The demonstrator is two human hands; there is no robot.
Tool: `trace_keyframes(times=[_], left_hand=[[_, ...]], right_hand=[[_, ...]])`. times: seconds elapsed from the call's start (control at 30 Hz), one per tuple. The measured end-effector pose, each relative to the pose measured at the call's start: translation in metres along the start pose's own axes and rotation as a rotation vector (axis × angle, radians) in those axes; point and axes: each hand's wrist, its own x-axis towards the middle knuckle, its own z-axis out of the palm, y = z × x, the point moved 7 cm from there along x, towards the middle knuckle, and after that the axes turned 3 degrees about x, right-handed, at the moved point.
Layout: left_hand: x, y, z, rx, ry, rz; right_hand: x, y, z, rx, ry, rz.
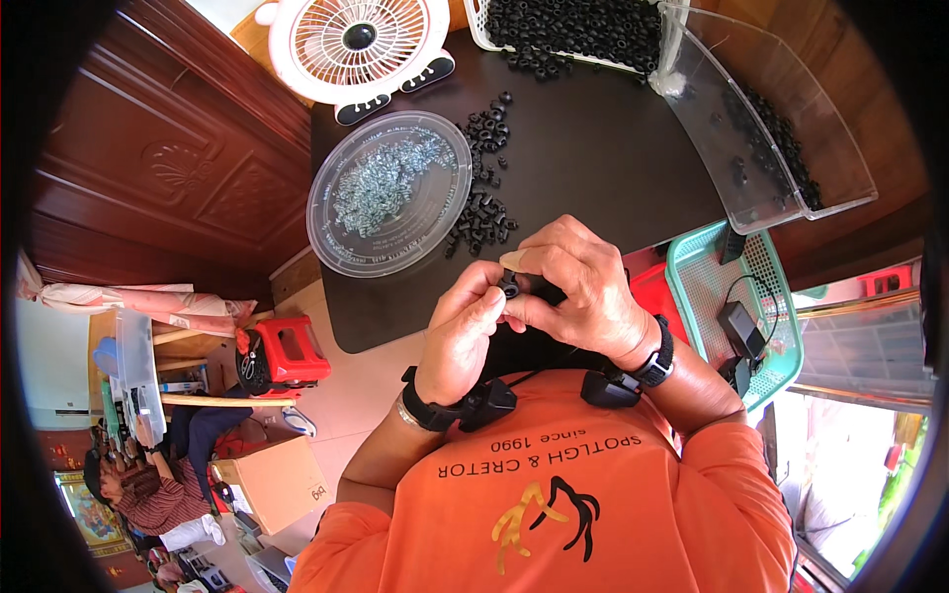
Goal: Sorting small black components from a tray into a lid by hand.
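Above the table's near edge, my left hand (461, 331) and my right hand (581, 287) meet, both closed on one small black ring-shaped plastic part (509, 286). Thumbs and fingertips of the two hands pinch it from either side and cover some of it. Just beyond them, a loose pile of similar small black parts (481, 219) lies on the dark table (603, 148). Left of that pile sits a round clear plastic lid (435, 222) that bears a heap of tiny shiny metal pieces (381, 188), too small to name.
A white fan (358, 38) stands at the back left. At the far edge is a white basket (480, 22) full of black parts, with a clear bin (781, 203) to its right. A green basket (682, 277) holds a black device. Another person (163, 494) sits far left.
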Motion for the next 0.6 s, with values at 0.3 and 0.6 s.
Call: trace_keyframes(times=[0.3,0.6], left_hand=[[0.000,-0.006,-0.002,-0.080,-0.154,-0.023],[-0.002,-0.006,-0.001,-0.025,-0.152,-0.044]], right_hand=[[0.008,0.002,-0.003,0.163,-0.122,0.047],[0.003,0.013,0.004,0.256,-0.135,0.129]])
